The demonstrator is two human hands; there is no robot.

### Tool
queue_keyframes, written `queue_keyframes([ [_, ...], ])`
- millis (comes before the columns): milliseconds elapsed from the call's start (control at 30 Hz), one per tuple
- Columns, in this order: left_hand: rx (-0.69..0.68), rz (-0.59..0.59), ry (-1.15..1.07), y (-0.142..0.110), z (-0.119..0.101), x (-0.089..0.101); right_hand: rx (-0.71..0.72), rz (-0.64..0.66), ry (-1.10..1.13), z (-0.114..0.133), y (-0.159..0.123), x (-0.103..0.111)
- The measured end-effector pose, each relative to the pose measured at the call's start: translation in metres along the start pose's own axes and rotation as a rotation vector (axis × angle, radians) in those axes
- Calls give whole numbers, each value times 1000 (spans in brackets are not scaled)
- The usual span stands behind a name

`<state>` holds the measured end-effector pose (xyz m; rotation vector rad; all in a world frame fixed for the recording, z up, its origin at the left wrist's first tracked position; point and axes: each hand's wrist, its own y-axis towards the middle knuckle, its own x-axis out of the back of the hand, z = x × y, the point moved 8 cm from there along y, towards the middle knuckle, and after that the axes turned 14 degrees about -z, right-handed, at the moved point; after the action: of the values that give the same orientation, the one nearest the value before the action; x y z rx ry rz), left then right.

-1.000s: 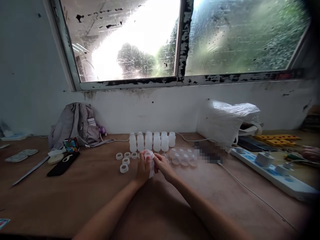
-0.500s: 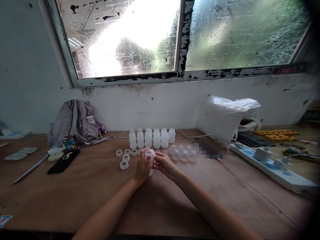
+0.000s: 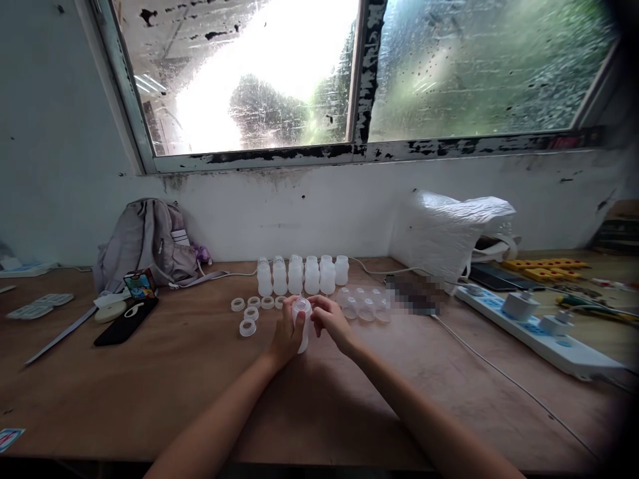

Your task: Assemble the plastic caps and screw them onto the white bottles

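Observation:
Near the middle of the table, my left hand (image 3: 285, 338) wraps round a translucent baby bottle (image 3: 303, 343), which stands upright. A clear ring-shaped piece (image 3: 301, 305) sits at its top. Fingers of my right hand (image 3: 333, 322) are bent and touch the right side of that top; the exact grip is partly hidden. Behind the hands, several frosted bottles (image 3: 295, 274) stand in two groups. On the left lie several white collar rings (image 3: 247, 327), one partly behind my left hand. To the right, several clear domed caps (image 3: 366, 310) sit close together.
A grey backpack (image 3: 147, 243), a black phone (image 3: 126, 322) and a small box (image 3: 140, 284) are at the left. On the right are a white power strip (image 3: 536, 326), a cable (image 3: 509, 379) and a white bag (image 3: 444, 233). Yellow parts (image 3: 546, 266) lie beyond.
My right hand pulled slightly away from the bottle's top, then came back with its fingers on the upper rim. The left hand keeps its hold. The view has tilted slightly down.

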<state>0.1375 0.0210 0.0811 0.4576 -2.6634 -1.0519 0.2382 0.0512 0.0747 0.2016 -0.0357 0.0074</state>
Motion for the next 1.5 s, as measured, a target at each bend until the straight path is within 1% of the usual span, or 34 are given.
queue_keyframes([
  [67,-10,33,17,-1,0,-3,156,-73,-144,10,1,7],
  [167,-5,59,57,-1,1,-5,324,-130,-264,25,-4,12],
  [300,-47,79,49,1,-1,-8,509,-112,-341,44,-16,9],
  [400,-68,96,23,0,-2,-10,582,-98,-428,49,-21,4],
  [467,-38,92,12,0,-1,-11,589,-116,-466,48,-21,3],
  [533,20,89,-1,-1,3,-13,573,-137,-459,45,-18,4],
  [667,146,103,-60,-1,14,-18,501,-128,-356,36,-11,6],
  [767,264,165,-70,-2,30,-26,398,-95,-245,27,-4,8],
  [833,314,228,-87,-3,37,-32,311,-24,-153,23,-1,6],
  [900,326,263,-114,-4,39,-35,244,81,-70,22,0,2],
  [1000,318,252,-126,-2,38,-32,188,223,7,25,-3,-1],
  [1100,297,306,-128,-4,33,-33,151,312,14,25,-3,-1],
  [1133,279,323,-110,-4,30,-33,160,302,-14,23,-2,0],
  [1167,253,320,-75,-5,28,-33,188,252,-64,22,1,3],
  [1200,226,294,-24,-5,26,-32,232,160,-132,20,4,7],
  [1300,160,175,145,-5,22,-26,376,-183,-355,20,8,22],
  [1333,150,152,179,-5,22,-25,411,-246,-397,21,6,23],
  [1367,149,141,192,-6,23,-25,435,-258,-411,22,4,21],
  [1400,152,141,185,-6,23,-25,448,-231,-399,23,3,18],
  [1433,161,143,162,-6,24,-26,444,-180,-366,24,1,14],
  [1500,183,137,110,-5,27,-25,382,-48,-257,25,1,8],
])
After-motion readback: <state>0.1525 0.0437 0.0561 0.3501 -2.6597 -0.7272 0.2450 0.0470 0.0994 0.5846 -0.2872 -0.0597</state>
